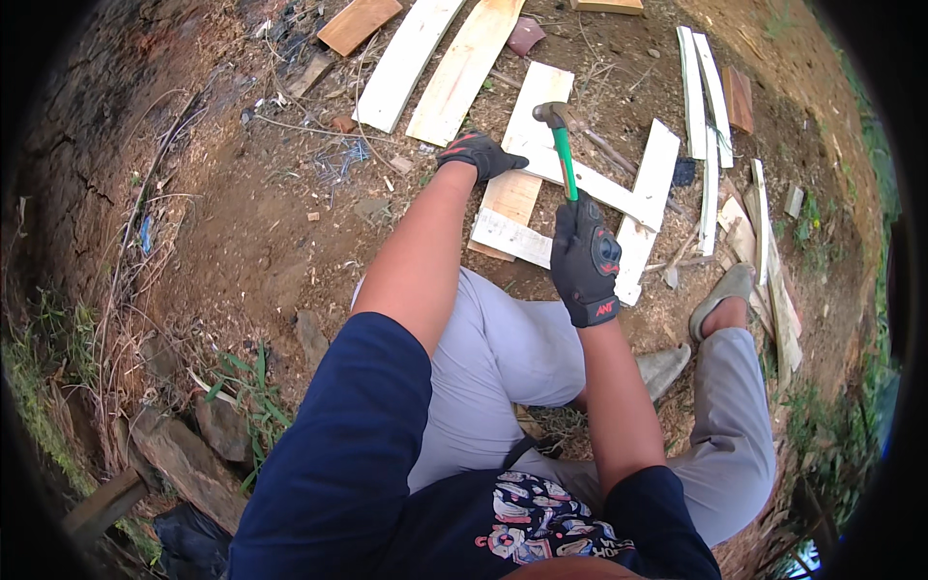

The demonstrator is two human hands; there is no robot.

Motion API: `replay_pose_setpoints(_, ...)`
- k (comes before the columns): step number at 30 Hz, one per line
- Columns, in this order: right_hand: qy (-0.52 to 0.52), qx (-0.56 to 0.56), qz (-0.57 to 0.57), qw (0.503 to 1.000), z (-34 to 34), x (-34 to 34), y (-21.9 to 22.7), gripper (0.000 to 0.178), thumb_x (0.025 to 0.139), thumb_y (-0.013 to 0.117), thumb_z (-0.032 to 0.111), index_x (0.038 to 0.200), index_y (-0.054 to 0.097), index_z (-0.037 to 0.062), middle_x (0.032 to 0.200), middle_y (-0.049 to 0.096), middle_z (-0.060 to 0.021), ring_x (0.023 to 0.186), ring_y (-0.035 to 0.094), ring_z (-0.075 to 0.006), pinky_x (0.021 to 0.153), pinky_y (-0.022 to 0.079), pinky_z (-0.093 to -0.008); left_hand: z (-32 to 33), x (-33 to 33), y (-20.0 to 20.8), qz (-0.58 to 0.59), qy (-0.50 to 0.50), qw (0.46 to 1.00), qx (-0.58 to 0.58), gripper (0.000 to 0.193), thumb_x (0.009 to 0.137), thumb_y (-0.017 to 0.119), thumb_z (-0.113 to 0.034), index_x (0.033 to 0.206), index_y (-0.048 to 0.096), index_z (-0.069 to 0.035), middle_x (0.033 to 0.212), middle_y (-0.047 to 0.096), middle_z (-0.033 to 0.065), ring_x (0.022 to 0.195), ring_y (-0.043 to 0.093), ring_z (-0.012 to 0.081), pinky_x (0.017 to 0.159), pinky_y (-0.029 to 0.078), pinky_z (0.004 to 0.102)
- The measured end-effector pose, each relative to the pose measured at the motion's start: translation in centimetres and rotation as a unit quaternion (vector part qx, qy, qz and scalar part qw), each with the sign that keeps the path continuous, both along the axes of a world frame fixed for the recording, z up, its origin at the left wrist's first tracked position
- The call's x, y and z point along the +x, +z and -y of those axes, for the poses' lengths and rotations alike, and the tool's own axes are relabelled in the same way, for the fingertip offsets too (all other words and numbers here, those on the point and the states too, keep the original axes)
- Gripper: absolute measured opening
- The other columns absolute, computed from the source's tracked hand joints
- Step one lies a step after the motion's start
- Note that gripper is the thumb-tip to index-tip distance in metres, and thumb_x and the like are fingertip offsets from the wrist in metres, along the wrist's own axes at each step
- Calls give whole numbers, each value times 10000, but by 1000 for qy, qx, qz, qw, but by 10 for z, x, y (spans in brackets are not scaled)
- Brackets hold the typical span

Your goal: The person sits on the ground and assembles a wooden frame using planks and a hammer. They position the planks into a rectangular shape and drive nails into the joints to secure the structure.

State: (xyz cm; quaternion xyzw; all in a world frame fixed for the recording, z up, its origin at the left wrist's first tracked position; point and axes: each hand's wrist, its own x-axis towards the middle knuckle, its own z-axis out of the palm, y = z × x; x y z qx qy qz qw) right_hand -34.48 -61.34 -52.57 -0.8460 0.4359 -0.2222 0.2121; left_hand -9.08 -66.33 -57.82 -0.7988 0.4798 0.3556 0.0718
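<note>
- One stretch of brown earth (242,213), strewn with wood chips, lies under everything.
- Two legs in pale grey trousers (474,358), ending in two grey-beige shoes (725,288), flank the near side of the work.
- One ladder-like frame (604,188) lies on the earth ahead of the person, made of four boards: two side boards (651,198) and two crosspieces (507,235). The wood is cream to yellow, with dark spots. The side boards' long axes run away from the person, leaning right; the crosspieces run left to right, slanting nearer at the right.
- Two loose planks (464,72), pale and long, lie beyond it to the left.
- Three narrow slats (692,97) lie to the right, beyond the frame.
- One right hand (585,256), in a black-and-red glove, has its fingers wrapped around a handle.
- One left hand (480,153), gloved alike, is at the upper crosspiece's left end, one digit stretched rightward; I cannot tell how the other fingers lie.
- One hammer (564,155), green-handled with a dull brownish metal head, is over the frame, between the side boards; its long axis points away from the person, leaning slightly left, head farthest.
</note>
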Motion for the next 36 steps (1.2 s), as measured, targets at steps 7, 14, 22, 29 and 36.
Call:
replay_pose_setpoints(7,-1,115,-103,988,1,-3,-34,288,1073,552,173,1283,645,0,979,716,-223,824,703,-422,739,561,-526,4,2,-3,-14,4,1000,12,855,872,650,-812,1105,816,-6,1113,788,225,1055,763,355,969,566,449)
replay_pose_setpoints(14,-62,23,102,993,-12,-2,-16,302,1077,564,169,1311,637,-8,975,711,-238,819,706,-410,716,553,-511,-1,3,-15,0,5,1000,-1,810,894,642,-794,1003,831,-14,999,786,204,948,762,332,908,577,445)
replay_pose_setpoints(22,-78,86,63,991,-5,-2,-24,273,1087,549,201,1254,637,3,980,719,-237,845,714,-415,740,558,-506,-2,3,-9,3,-7,1000,-1,832,909,617,-802,1088,820,-15,1076,789,219,1010,765,345,950,563,459)
replay_pose_setpoints(29,-40,99,-45,993,1,0,-41,340,1080,563,200,1324,619,-30,1032,710,-242,865,707,-431,771,567,-514,0,0,-3,-6,-8,1000,15,837,920,604,-799,1137,812,-18,1153,783,225,1094,752,363,988,559,451)
replay_pose_setpoints(36,-44,90,-52,994,-6,-2,-43,261,1087,556,218,1236,630,17,968,705,-263,811,709,-423,711,562,-532,-2,-1,-11,-7,0,1000,10,820,919,619,-784,1140,810,-18,1187,779,223,1104,750,361,985,563,462)
